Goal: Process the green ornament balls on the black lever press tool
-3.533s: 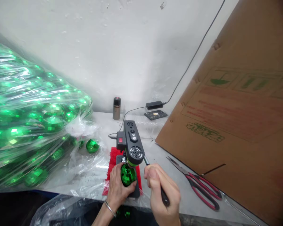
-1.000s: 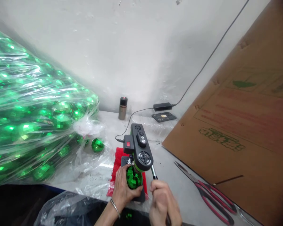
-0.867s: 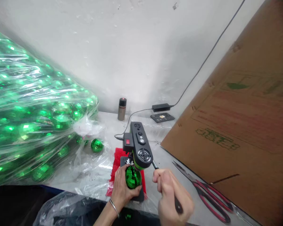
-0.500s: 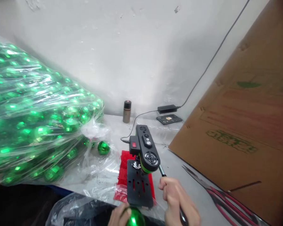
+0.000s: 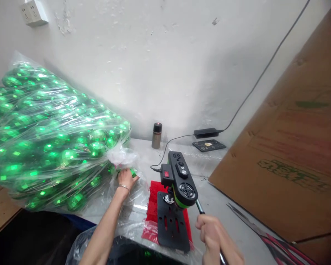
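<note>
Green faceted ball [image 5: 133,172] beside the gathered neck [image 5: 123,156] of the clear bag [image 5: 68,121] on the worktop [image 5: 217,191], partly hidden by left hand [image 5: 125,178]; fingers and thumb about it, cannot tell whether grip is closed; right hand [image 5: 216,235] clenched round the lever [image 5: 200,207] of the black machine [image 5: 183,176]; seemingly at the grasping step, calling for fingertips well around the slick curve, clear of loose plastic

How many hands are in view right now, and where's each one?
2. The left hand is at a green ball near the plastic bag's gathered neck; the right hand grips the lever beside the black device.
</note>
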Tool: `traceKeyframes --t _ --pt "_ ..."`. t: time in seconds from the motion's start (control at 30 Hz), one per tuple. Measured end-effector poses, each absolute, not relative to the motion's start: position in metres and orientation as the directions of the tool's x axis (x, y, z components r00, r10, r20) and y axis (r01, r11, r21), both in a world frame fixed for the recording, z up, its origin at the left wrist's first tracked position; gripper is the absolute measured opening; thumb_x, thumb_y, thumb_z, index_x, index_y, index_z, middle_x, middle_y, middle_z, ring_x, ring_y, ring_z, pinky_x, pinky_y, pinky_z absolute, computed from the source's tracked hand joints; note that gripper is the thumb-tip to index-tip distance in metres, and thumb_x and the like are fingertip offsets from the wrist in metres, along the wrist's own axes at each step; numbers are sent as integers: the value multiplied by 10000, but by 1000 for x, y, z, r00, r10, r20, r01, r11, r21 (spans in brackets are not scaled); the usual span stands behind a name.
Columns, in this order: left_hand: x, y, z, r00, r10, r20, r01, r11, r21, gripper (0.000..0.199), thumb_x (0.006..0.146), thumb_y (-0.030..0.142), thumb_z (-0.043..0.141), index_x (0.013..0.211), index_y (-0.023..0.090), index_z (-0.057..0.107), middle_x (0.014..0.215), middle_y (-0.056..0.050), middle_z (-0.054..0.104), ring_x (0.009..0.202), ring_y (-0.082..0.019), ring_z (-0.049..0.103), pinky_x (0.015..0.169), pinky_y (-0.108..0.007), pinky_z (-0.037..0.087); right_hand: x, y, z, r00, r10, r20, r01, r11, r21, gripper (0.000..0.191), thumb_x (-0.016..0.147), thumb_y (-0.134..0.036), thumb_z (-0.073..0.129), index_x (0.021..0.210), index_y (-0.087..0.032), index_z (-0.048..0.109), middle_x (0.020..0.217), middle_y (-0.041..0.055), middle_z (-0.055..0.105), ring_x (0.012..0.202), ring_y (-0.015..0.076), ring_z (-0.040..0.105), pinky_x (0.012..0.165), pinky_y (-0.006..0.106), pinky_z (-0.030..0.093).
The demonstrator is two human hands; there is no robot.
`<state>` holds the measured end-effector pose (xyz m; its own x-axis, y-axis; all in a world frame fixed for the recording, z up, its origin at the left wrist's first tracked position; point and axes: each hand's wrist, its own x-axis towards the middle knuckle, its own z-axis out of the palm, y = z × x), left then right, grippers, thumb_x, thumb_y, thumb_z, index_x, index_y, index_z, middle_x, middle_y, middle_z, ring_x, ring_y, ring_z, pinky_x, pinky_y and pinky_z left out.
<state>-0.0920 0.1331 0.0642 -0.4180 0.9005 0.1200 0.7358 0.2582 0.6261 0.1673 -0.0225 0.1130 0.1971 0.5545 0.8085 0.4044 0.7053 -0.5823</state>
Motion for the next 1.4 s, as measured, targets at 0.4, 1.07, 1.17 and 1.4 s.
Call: traceKeyframes --t 0.4,1.07,1.17,1.4 --pt "-37 11 44 -424 875 -235 -218 153 964 781 858 780 624 1381 200 613 1423 -137 697 1253 -287 701 981 -357 574 170 -14 152 118 572 812 428 708 -561 330 1019 -8 461 767 -222 451 671 -43 472 584 73 486 549 212 396" --pt "36 -10 -37 -209 968 142 342 -64 938 781 819 423 768 1493 176 459 1540 -210 592 1483 -388 540 1234 -593 445 172 -21 149 80 568 819 429 722 -543 320 985 36 451 786 -211 486 681 -17 524 590 89 524 526 231 391" --pt "41 -9 -44 -150 962 230 412 -151 899 776 822 363 779 1506 180 461 1529 -201 604 1474 -382 552 1228 -597 461 173 -22 148 76 595 800 429 705 -565 313 987 38 451 800 -212 487 698 -17 523 589 85 524 527 226 396" --pt "49 -7 -45 -135 947 291 509 -186 841 768 781 357 815 1452 158 500 1372 -206 687 1308 -396 671 1105 -623 561 176 -25 143 44 602 798 434 708 -558 296 981 36 452 822 -211 495 705 -17 531 591 93 540 526 235 397"
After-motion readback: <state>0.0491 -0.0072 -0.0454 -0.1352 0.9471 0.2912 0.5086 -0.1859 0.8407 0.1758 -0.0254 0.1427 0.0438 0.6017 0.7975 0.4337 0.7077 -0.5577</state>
